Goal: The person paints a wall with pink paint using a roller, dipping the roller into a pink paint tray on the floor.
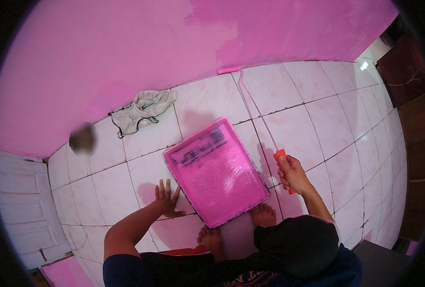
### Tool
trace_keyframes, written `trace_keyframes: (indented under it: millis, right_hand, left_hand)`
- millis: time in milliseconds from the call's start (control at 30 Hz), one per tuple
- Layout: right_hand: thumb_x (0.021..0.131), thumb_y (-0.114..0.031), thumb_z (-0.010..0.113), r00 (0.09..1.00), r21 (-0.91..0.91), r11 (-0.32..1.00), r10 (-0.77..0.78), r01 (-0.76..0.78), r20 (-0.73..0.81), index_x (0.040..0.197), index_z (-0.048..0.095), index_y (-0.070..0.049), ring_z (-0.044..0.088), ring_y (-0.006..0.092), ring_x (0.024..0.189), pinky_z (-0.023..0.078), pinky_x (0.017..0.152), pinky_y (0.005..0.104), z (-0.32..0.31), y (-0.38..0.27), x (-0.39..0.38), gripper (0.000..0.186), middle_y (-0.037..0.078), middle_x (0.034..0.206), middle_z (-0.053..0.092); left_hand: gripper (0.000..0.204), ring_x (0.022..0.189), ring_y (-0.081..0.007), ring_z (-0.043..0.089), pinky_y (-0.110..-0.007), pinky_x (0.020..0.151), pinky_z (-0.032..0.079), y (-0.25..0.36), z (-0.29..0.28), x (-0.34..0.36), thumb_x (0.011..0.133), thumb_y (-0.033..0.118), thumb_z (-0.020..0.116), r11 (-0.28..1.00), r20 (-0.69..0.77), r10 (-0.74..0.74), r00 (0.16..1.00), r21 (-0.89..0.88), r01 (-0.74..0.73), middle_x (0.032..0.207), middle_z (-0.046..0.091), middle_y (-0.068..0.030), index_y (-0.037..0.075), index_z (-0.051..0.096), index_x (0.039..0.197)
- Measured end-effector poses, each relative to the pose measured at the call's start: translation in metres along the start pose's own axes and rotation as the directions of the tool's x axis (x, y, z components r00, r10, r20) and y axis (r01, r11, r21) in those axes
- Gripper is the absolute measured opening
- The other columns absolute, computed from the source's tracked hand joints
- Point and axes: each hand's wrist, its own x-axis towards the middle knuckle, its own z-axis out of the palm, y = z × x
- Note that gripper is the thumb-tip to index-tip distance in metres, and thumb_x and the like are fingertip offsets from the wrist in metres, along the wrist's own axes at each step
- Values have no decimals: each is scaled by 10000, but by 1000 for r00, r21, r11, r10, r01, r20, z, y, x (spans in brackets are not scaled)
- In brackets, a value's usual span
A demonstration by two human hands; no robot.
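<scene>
My right hand (295,176) is closed around the orange handle of a paint roller (229,70). The roller's long thin rod reaches away to its pink head, which lies at the foot of the wall. Between my hands a paint tray (194,136) rests at a slant on the floor, coated with wet pink paint (227,179); dark patches show through at its far end. My left hand (166,198) is empty, fingers spread, close to the tray's left edge. Whether it touches the floor I cannot tell.
The pink wall (126,52) has a darker painted area at the upper right. A crumpled pale cloth (143,112) lies against its base, near a blurred dark round shape (82,138). At left is a white door (21,201); brown wooden furniture (417,138) stands right. My bare feet flank the tray's near end.
</scene>
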Motion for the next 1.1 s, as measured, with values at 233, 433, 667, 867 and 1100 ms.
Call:
trace_keyframes:
  millis: [233,433,667,867,1100]
  right_hand:
    - [1058,-406,456,995,-71,996,-53,47,-85,1004,472,-44,339,73,391,299,345,259,-4,2,-20,366,-3,648,430]
    - [1054,-415,462,995,-83,996,-37,30,-89,1006,475,-35,344,74,389,301,343,267,-9,2,-23,384,2,649,438]
    - [1042,-461,470,999,-97,995,-25,21,-44,1013,481,-30,351,68,401,309,355,261,-8,5,-10,432,-2,660,438]
    - [1041,-471,465,999,-133,991,-4,-1,-41,1003,478,-27,363,70,416,338,378,260,-8,0,-6,446,-2,664,439]
    - [1035,-487,470,999,-150,989,-11,4,-44,999,475,-29,359,70,417,338,379,260,-7,-5,-1,460,-3,661,435]
  left_hand:
    - [1263,1392,-603,-256,-713,1112,-36,-1,2,-1,766,894,439,1000,-24,16,1000,-11,-17,1549,-213,-385,82,-73,1587]
    - [1268,1386,-599,-274,-712,1111,-46,-1,2,0,768,889,448,1000,-7,11,1000,-3,-11,1541,-229,-388,79,-86,1584]
    - [1270,1375,-596,-298,-711,1109,-57,-2,3,0,773,877,462,1000,-24,20,1000,-22,-20,1536,-250,-385,80,-112,1578]
    - [1277,1363,-609,-305,-720,1099,-65,-2,4,2,768,890,450,1000,5,19,1000,-16,-19,1525,-255,-397,76,-110,1578]
    - [1278,1365,-612,-298,-719,1101,-60,-3,4,3,766,888,456,999,-12,30,999,-29,-31,1526,-247,-402,69,-93,1580]
